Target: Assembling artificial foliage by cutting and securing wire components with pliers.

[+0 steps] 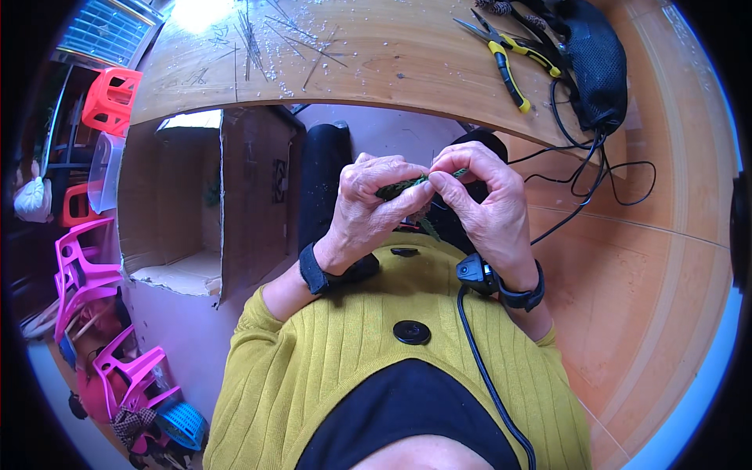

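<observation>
My left hand (374,205) and my right hand (482,202) meet close in front of my chest, below the table edge. Both pinch a thin dark green twisted stem (407,185) that runs between the fingertips, with a bit of it hanging below the hands. A black band sits on each wrist, and the right one carries a small black device with a cable (486,368) running down over my yellow sweater.
A wooden table (392,63) spans the top, with thin wires (258,39) and small white bits scattered on it. Yellow-handled pliers (509,59) and a black mesh pouch (599,59) lie at its right. An open cardboard box (188,204) stands left, with pink and red plastic stools (86,266) beyond.
</observation>
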`<state>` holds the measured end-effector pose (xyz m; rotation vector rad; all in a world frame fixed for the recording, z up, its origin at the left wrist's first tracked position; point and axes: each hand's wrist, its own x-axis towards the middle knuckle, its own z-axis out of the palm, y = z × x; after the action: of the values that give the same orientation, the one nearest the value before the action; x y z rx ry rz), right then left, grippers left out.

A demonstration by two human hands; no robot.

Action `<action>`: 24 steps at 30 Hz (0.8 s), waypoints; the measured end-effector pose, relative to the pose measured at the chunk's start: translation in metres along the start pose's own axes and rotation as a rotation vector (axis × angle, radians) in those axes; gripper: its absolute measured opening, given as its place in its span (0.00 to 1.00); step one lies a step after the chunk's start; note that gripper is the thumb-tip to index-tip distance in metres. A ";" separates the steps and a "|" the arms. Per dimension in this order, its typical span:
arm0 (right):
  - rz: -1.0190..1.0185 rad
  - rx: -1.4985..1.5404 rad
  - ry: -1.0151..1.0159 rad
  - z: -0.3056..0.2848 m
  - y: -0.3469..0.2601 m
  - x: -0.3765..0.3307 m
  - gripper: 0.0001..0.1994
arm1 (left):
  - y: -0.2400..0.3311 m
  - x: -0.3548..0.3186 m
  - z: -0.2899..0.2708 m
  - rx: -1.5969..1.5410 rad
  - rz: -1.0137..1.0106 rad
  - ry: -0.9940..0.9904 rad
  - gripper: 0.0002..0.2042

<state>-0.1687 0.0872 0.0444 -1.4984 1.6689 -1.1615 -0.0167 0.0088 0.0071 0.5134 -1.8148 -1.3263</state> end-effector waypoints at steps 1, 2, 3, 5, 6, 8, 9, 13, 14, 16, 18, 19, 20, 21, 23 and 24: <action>0.048 -0.005 0.017 0.001 -0.002 0.001 0.04 | 0.000 0.000 -0.001 0.011 0.003 -0.010 0.04; 0.097 -0.010 0.033 0.002 -0.004 0.001 0.04 | -0.001 0.000 -0.002 0.011 0.001 -0.011 0.04; 0.145 -0.014 0.050 0.002 -0.005 0.001 0.03 | -0.002 0.000 -0.003 0.077 0.041 -0.035 0.04; 0.115 0.049 0.043 0.001 0.001 0.002 0.03 | -0.006 -0.001 -0.004 0.209 0.122 -0.083 0.05; 0.083 0.111 0.038 0.001 0.005 0.003 0.03 | -0.006 -0.001 -0.003 0.208 0.121 -0.085 0.05; 0.051 0.172 0.035 0.001 0.009 0.003 0.03 | -0.007 -0.001 0.000 -0.091 0.038 -0.067 0.06; 0.035 0.215 0.044 0.002 0.010 0.002 0.03 | -0.006 -0.001 0.001 -0.241 -0.004 -0.058 0.07; 0.008 0.316 0.070 0.003 0.012 0.001 0.03 | -0.006 -0.001 -0.003 -0.449 -0.217 -0.141 0.07; 0.012 0.333 0.079 0.004 0.011 0.001 0.03 | -0.007 0.000 -0.005 -0.451 -0.217 -0.143 0.07; 0.016 0.346 0.091 0.006 0.011 0.000 0.03 | -0.009 0.001 -0.007 -0.403 -0.183 -0.178 0.08; -0.024 0.294 0.127 0.009 0.012 0.001 0.04 | -0.011 0.003 -0.010 -0.381 -0.164 -0.197 0.08; -0.047 0.268 0.144 0.009 0.012 0.001 0.05 | -0.010 0.004 -0.012 -0.307 -0.135 -0.230 0.08; -0.050 0.266 0.145 0.008 0.012 0.000 0.05 | -0.009 0.005 -0.013 -0.232 -0.105 -0.262 0.08; -0.046 0.243 0.131 0.007 0.011 -0.001 0.04 | -0.009 0.006 -0.014 -0.156 -0.073 -0.293 0.08; -0.041 0.196 0.104 0.006 0.008 -0.004 0.04 | -0.004 0.005 -0.009 -0.148 -0.086 -0.257 0.08; -0.051 0.192 0.107 0.006 0.008 -0.005 0.04 | 0.000 0.004 -0.005 -0.141 -0.104 -0.220 0.08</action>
<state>-0.1657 0.0905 0.0341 -1.3875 1.5460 -1.4088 -0.0151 0.0034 0.0089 0.4025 -1.8730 -1.6227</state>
